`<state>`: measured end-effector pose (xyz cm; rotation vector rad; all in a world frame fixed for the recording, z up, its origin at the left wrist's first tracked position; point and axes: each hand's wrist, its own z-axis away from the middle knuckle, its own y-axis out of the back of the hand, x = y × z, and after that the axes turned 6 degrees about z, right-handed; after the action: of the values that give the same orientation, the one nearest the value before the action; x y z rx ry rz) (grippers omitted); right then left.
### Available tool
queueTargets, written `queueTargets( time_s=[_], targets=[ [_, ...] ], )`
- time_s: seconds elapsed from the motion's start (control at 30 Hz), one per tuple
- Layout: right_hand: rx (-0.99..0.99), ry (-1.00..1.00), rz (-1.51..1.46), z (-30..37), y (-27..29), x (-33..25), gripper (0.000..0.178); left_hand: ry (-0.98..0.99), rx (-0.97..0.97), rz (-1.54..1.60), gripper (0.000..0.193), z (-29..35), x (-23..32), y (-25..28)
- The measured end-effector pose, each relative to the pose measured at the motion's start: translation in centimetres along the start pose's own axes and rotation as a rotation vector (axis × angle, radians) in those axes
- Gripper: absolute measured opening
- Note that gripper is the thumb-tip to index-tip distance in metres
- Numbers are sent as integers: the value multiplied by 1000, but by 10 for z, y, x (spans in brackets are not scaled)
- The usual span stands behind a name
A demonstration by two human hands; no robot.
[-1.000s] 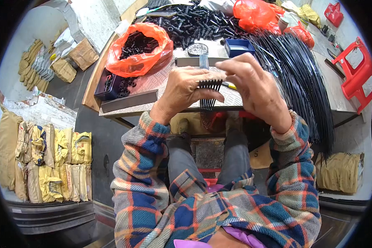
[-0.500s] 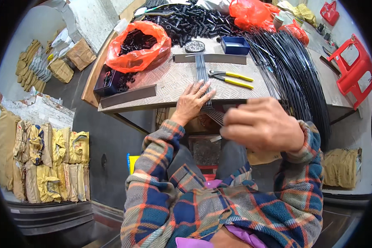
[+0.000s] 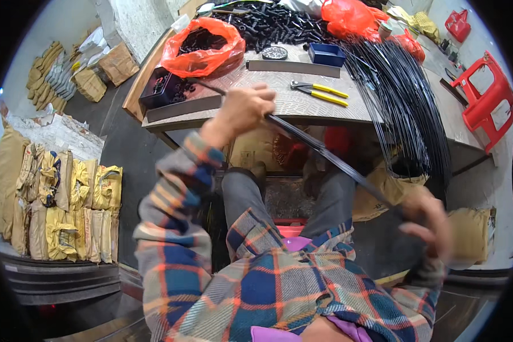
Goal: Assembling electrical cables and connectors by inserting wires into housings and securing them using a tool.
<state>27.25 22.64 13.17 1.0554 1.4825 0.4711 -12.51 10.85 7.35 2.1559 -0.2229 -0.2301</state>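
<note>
A bundle of thin dark rods [image 3: 325,151] slants across in front of me, from over the table's left part down to the right above my lap. My left hand [image 3: 242,111] is wrapped round it near the table's front edge. At the bundle's lower right end is my right hand [image 3: 427,219], smeared by motion; whether its fingers grip the rods does not show clearly. On the table, yellow-handled pliers [image 3: 319,92] lie beyond the bundle. Behind them is a grey metal bar [image 3: 293,68], and another grey bar [image 3: 182,108] lies along the front left edge.
An orange-red bag [image 3: 233,48] of black parts and a dark bin [image 3: 157,91] stand at the table's left. A black parts heap [image 3: 268,23], a round dish [image 3: 275,53] and a blue tray [image 3: 326,55] are farther back. Long black rods [image 3: 399,102] hang over the right edge beside a red stool [image 3: 490,97].
The rods have come up off the table into a slanting bundle. My left hand has gone from lying flat on them to gripping them; my right hand has moved right and down.
</note>
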Motion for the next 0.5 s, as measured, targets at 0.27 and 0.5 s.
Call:
queueTargets(
  time_s=[0.27,0.5],
  targets=[
    [-821,-197,-617,-12,-374,197,32,-518,-806,-115,26,-34,52,-55],
    [-691,-210,-780,-43,-316,114,27,-537,-782,106,20,12,97,-89]
  ],
)
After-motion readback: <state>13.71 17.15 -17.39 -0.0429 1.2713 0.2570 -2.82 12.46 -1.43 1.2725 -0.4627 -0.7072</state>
